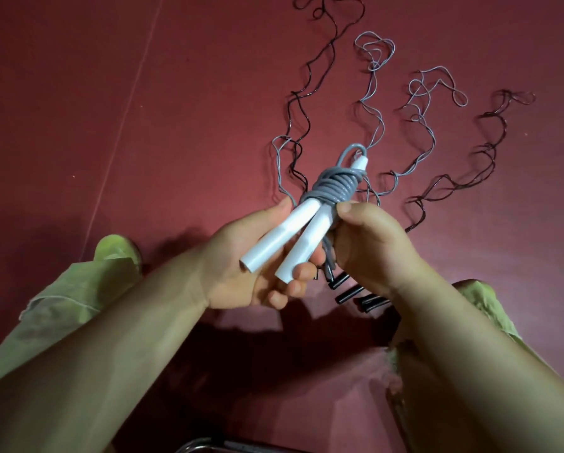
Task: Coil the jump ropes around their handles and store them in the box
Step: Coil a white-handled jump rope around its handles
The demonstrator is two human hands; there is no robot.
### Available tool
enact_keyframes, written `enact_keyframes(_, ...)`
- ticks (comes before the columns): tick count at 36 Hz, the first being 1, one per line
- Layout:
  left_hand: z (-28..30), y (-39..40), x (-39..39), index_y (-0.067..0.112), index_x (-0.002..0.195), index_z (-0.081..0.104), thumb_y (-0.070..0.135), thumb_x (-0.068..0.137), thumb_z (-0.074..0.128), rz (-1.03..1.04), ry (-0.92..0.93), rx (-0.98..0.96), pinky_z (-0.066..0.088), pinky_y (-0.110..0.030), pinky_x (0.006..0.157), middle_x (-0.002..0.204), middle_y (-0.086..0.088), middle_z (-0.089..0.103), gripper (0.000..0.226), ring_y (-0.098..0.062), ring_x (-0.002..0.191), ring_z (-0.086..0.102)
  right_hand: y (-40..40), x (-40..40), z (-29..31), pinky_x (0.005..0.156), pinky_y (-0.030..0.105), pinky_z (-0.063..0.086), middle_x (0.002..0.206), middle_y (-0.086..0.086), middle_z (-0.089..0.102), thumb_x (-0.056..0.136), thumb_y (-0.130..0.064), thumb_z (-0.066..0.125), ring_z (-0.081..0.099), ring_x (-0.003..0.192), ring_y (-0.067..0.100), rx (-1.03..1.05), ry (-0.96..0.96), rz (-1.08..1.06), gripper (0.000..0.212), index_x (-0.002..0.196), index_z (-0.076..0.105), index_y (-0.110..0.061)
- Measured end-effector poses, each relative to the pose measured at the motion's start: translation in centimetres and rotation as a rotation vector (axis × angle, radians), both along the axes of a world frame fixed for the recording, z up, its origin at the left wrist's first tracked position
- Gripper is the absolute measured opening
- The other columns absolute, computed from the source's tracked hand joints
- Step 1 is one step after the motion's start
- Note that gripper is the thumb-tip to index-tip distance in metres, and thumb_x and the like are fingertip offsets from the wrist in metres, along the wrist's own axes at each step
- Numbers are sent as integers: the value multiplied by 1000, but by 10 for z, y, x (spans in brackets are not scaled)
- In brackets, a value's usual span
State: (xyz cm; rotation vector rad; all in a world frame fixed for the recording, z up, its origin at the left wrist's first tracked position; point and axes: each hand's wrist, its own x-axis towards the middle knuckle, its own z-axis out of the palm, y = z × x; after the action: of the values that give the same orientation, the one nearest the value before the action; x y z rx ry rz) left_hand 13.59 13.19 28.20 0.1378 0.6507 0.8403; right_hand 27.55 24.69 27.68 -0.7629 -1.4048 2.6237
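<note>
Two white handles (284,238) of a grey jump rope lie side by side in my left hand (257,273), whose fingers curl round them from below. Grey rope (334,188) is coiled in several turns round the handles' upper ends. My right hand (369,243) pinches the rope beside the coil, with a loop of it hanging below. More jump ropes lie uncoiled on the red floor: grey ropes (375,103) and black ropes (483,148), with black handles (349,294) under my hands. No box is in view.
My legs in light green trousers (62,308) stand at both sides on the red floor (176,109). A metal bar (195,444) shows at the bottom edge. A pale seam line runs diagonally across the floor at left.
</note>
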Motion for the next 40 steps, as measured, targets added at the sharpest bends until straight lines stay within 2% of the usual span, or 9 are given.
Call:
enact_keyframes(2,0,0,-2,15,82,70,68,75,42,-9,132,-17,29,-24,48,66,0,53,60,-14,56,50,1,1,2,58,33,39,67,12,60,71,-35,68,55,57,21,10,-63,-5,32,84,68,-6)
enact_keyframes(8,3,2,-2,11,77,64,65,68,41,3,534,-87,24,-26,48,60,0,55,59,-13,50,47,5,2,6,51,23,47,66,7,62,81,-34,59,57,54,15,117,-268,27,30,83,65,-5)
enact_keyframes(14,-5,3,4,18,76,66,62,89,36,-11,875,-155,30,-24,50,61,4,60,55,-12,53,50,4,5,6,42,10,33,59,7,63,95,-46,47,48,41,4,479,-520,141,55,79,67,2)
enact_keyframes(18,-8,5,5,20,77,66,59,90,40,53,974,-167,32,-24,52,65,5,61,49,-12,55,51,5,8,0,68,36,48,56,10,67,91,-62,44,57,53,16,733,-633,188,69,59,68,-7)
enact_keyframes(26,-19,5,2,2,90,62,58,83,58,112,1193,-84,34,-26,51,74,-1,55,56,-15,62,47,1,4,5,72,34,49,57,10,67,92,-59,38,65,60,18,456,-540,91,65,74,69,-5)
enact_keyframes(29,-23,4,1,17,84,59,48,83,63,106,1233,-67,40,-25,53,67,5,56,31,-13,57,53,-2,4,5,81,41,52,63,14,68,75,-71,41,67,65,24,374,-515,76,81,87,69,3)
enact_keyframes(32,-26,3,2,23,87,58,54,67,72,75,1285,-50,51,-37,60,67,2,64,40,-17,57,60,-8,1,5,69,36,48,61,13,63,69,-70,44,61,60,25,335,-479,46,86,95,65,9)
enact_keyframes(36,-24,1,6,29,85,48,61,46,69,69,1397,-15,53,-44,66,75,-5,67,54,-26,68,63,-12,-3,8,51,23,40,52,9,53,91,-52,45,52,43,14,361,-456,-50,57,76,61,0)
enact_keyframes(40,-19,3,4,22,79,43,41,66,80,-22,1376,15,37,-26,50,67,2,54,43,-12,54,44,-14,-3,5,47,15,40,47,0,48,97,-38,50,47,42,10,479,-436,-114,46,61,58,-10)
